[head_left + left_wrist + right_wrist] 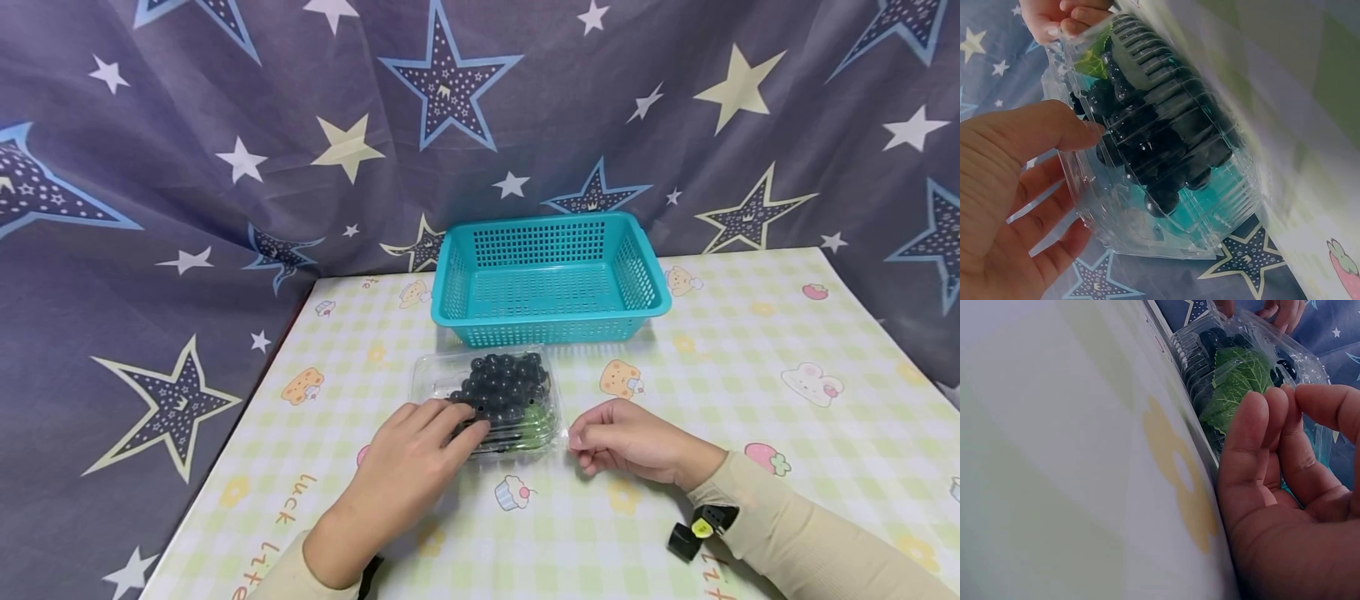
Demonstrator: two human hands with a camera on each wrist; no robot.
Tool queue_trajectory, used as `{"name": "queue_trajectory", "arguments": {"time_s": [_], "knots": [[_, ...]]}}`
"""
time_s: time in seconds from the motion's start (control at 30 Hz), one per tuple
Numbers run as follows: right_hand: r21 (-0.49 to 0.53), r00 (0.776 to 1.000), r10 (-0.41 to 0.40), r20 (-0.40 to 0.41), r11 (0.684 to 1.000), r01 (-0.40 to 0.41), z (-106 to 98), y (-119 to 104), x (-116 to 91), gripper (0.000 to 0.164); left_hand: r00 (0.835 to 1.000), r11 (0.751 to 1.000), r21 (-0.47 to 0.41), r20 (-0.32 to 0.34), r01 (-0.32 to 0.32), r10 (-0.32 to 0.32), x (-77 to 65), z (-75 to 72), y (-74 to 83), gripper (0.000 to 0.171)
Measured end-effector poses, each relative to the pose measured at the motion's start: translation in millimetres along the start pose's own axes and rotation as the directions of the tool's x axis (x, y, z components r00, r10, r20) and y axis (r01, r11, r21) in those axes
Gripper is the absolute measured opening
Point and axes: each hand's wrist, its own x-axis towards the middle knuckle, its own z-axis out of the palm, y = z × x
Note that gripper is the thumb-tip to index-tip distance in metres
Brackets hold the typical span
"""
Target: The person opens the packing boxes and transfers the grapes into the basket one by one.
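A clear plastic clamshell box (435,373) of dark grapes (501,385) lies on the table in front of the basket. Under its lid, a green leaf (1238,384) shows at the right end. My left hand (420,446) holds the box from its left near side, with the thumb (1069,125) against the lid and the fingers spread beside it. At the box's right edge, my right hand (626,440) pinches the clear rim between thumb and fingertips; the pinched bit is mostly hidden by the fingers.
Just behind the box stands a turquoise plastic basket (551,323) with perforated walls. A checked tablecloth (720,350) with printed cartoons covers the table. A dark curtain with stars (540,100) hangs along the back and left edges.
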Motion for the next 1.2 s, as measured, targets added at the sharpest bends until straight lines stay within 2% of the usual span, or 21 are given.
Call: {"name": "queue_trajectory", "arguments": {"time_s": [0.63, 0.93, 1.2], "knots": [[-0.010, 1.000, -0.009, 0.013, 1.000, 0.010, -0.2, 1.0, 0.1, 0.020, 0.999, 0.999, -0.018, 0.039, 0.032, -0.032, -7.1, -2.0, -2.1, 0.038], [-0.003, 1.000, -0.008, 0.009, 1.000, 0.008, 0.4, -0.4, 0.7, 0.023, 1.000, 1.000, -0.012, 0.012, 0.021, -0.020, -8.8, -4.3, -5.8, 0.036], [-0.005, 1.000, -0.020, 0.020, 1.000, 0.020, 1.4, -1.0, -0.3, 0.020, 0.998, 1.000, 0.002, 0.059, 0.022, -0.022, -14.5, -1.8, -9.4, 0.048]]}}
